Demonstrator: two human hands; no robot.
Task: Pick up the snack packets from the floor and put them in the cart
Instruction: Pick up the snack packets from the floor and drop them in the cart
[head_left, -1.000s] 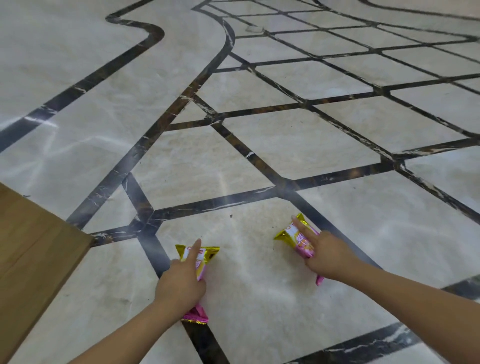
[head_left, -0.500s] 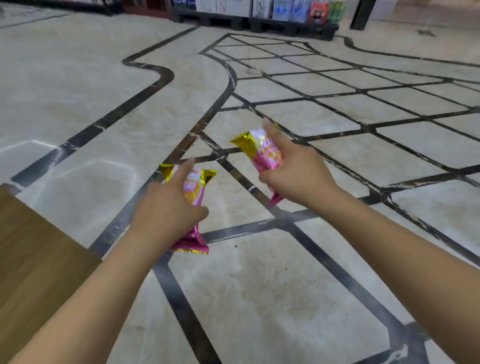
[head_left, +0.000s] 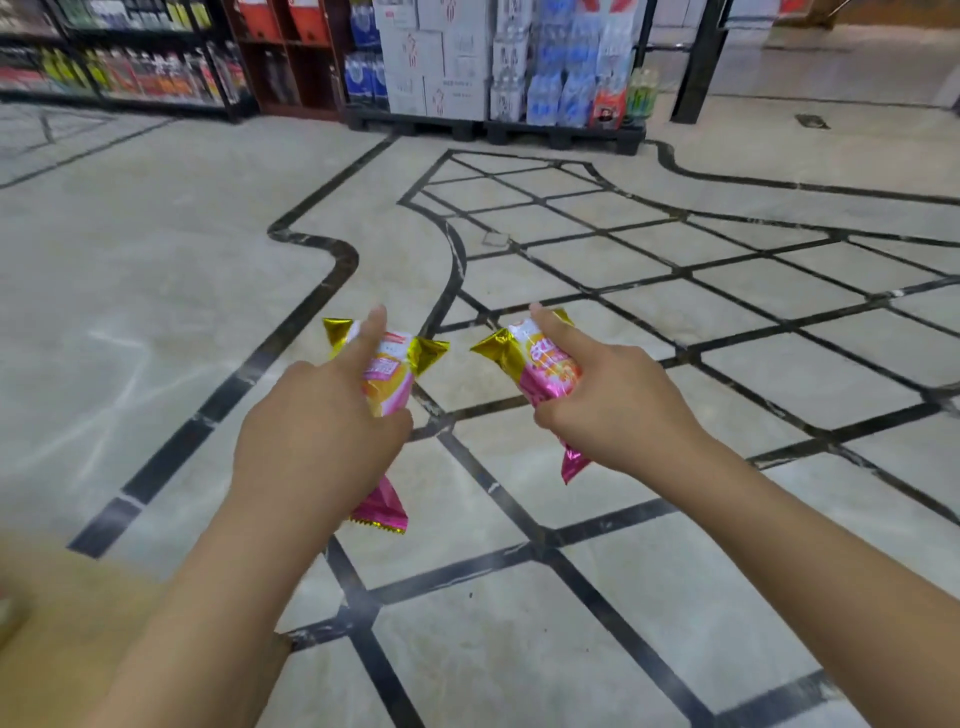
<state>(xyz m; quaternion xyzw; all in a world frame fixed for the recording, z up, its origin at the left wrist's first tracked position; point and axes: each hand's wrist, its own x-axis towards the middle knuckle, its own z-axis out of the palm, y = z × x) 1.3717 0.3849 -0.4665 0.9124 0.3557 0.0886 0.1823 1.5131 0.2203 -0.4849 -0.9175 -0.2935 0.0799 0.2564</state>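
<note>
Two snack packets are held up in the air above the floor, side by side but apart. The left packet (head_left: 387, 371) is a crinkled foil pillow, glossy pink and orange with gold crimped corners and a serrated bottom seam. The right packet (head_left: 550, 364) is the same make, tilted, its gold end pointing toward the other. The left grip (head_left: 317, 436) is curled round its packet's middle, forefinger laid straight along the face. The right grip (head_left: 618, 405) wraps its packet likewise, forefinger stretched over the top. Below lies the floor (head_left: 156, 260), polished pale marble inlaid with dark veined strips in a grid and curves. A blurred wooden surface (head_left: 62, 613) shows at lower left. Far off stand shelves (head_left: 130, 62) of bottles, stacked white cartons (head_left: 436, 57) and shrink-wrapped water packs (head_left: 566, 67) on a black pallet (head_left: 493, 130)
</note>
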